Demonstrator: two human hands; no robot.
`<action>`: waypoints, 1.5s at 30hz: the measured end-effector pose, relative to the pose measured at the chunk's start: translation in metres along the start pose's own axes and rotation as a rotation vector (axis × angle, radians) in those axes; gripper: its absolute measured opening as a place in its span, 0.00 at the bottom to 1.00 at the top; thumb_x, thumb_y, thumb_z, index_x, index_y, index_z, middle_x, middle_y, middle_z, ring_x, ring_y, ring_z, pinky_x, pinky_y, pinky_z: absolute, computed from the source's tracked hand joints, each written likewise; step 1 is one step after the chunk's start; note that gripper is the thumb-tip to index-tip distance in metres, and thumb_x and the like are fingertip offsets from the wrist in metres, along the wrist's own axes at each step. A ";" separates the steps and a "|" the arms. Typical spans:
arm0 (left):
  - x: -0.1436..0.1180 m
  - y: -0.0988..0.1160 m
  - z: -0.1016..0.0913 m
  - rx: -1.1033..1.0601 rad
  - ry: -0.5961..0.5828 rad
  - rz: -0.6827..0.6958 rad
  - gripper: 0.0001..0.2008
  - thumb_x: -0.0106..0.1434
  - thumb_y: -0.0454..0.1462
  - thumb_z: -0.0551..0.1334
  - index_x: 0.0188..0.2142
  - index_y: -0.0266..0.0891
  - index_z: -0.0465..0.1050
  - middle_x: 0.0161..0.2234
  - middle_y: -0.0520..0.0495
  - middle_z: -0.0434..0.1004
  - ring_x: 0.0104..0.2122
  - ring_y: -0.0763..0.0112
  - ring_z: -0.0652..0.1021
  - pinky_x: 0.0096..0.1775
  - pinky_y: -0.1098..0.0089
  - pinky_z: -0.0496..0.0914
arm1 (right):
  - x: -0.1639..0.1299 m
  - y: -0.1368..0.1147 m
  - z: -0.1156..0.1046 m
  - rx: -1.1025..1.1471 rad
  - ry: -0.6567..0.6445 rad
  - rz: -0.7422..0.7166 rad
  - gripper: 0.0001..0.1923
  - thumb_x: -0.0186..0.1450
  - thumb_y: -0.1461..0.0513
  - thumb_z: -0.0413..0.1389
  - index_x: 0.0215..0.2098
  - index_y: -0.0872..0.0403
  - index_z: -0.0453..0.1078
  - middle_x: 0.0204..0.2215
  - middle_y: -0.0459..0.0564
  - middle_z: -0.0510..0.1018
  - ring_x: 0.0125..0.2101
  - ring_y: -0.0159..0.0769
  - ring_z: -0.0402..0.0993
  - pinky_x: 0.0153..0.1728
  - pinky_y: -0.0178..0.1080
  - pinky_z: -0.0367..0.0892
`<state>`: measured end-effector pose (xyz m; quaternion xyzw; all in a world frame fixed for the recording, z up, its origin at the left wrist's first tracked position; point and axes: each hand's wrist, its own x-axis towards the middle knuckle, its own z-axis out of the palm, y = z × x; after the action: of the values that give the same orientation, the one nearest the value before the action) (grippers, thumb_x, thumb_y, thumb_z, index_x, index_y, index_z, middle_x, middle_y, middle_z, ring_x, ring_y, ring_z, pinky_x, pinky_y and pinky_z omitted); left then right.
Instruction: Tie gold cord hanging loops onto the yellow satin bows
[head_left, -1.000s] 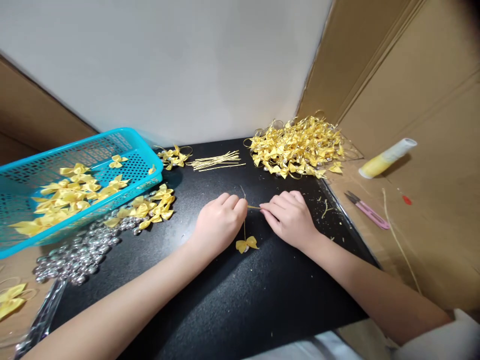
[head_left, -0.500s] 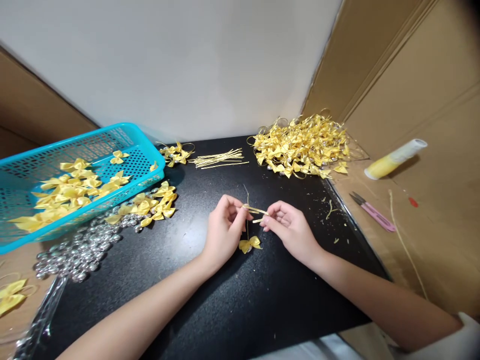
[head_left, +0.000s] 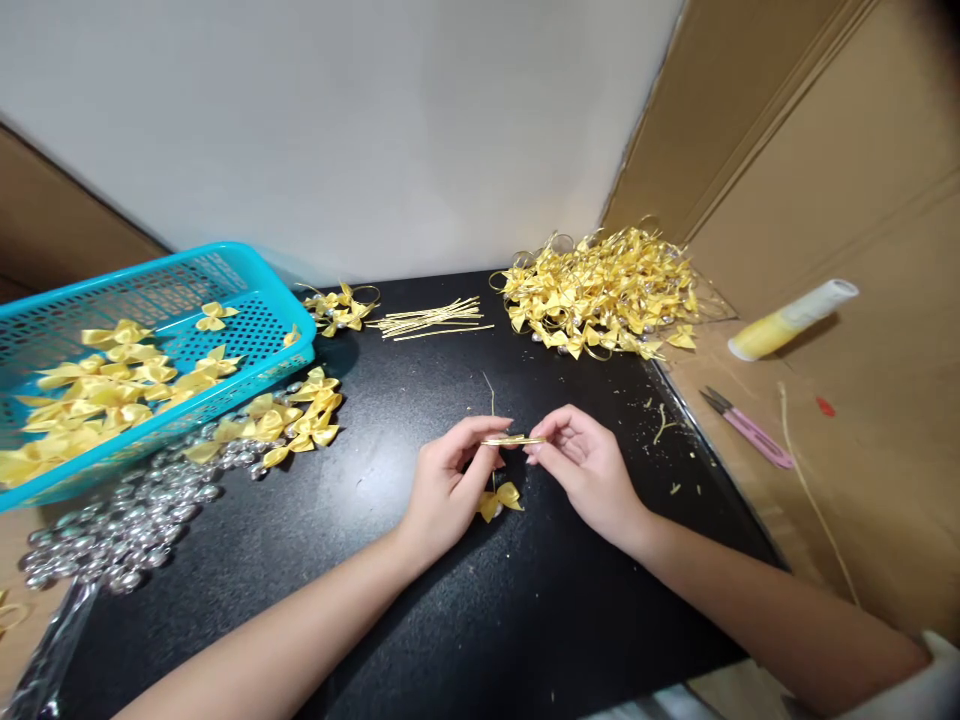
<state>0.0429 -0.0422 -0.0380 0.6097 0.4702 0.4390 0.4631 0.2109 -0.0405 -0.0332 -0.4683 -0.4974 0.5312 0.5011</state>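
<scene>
Left hand: thumb and fingers pinching the left end of a gold strip.
Right hand: fingertips gripping that strip's right end.
Gold strip: level between the hands, at the clock's centre; one folded or two together, I cannot tell.
Bow: one, just below at 6 o'clock, partly behind the left thumb; one thin thread shows beyond the hands towards 12.
Slip risk: a loose pinch on so thin a strip could let an end spring free.
Snag risk: the thread passes close by the left fingers, so a tug there could drag or twist the bow.
Kink risk: uneven finger pressure could crease the strip.
Spare strips: over ten at 11 o'clock, crossing, no exact count.
Bow pile: dozens at 1 o'clock, too tangled to count.
Basket: one, at 9 to 10, holding perhaps fifteen bows.
Silver beads: many, between 8 and 9, overlapping.
Snips: one pair, at 3, off the black worktop.
Tube: one, at 2.
</scene>
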 end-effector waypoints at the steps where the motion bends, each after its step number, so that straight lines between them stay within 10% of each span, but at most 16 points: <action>1: -0.001 0.000 0.000 0.015 -0.005 0.006 0.09 0.66 0.35 0.57 0.43 0.40 0.75 0.33 0.49 0.81 0.29 0.72 0.79 0.33 0.72 0.73 | 0.000 0.000 0.000 -0.016 -0.002 -0.007 0.06 0.57 0.62 0.61 0.28 0.53 0.67 0.25 0.44 0.72 0.26 0.31 0.72 0.30 0.35 0.70; 29: -0.006 -0.002 -0.004 0.296 0.074 0.334 0.06 0.62 0.30 0.63 0.39 0.40 0.73 0.31 0.52 0.80 0.29 0.78 0.79 0.33 0.79 0.73 | -0.005 -0.002 0.000 -0.482 -0.056 -0.437 0.03 0.62 0.68 0.57 0.33 0.55 0.71 0.26 0.47 0.76 0.27 0.31 0.73 0.30 0.33 0.69; 45: -0.004 0.002 -0.005 0.273 0.042 0.332 0.04 0.63 0.30 0.63 0.37 0.39 0.75 0.30 0.51 0.79 0.29 0.75 0.78 0.32 0.74 0.73 | -0.004 -0.002 -0.001 -0.448 -0.016 -0.412 0.05 0.63 0.67 0.56 0.31 0.54 0.74 0.25 0.47 0.79 0.27 0.32 0.75 0.29 0.35 0.69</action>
<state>0.0378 -0.0459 -0.0356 0.7266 0.4280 0.4541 0.2877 0.2125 -0.0448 -0.0316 -0.4525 -0.6906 0.2990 0.4785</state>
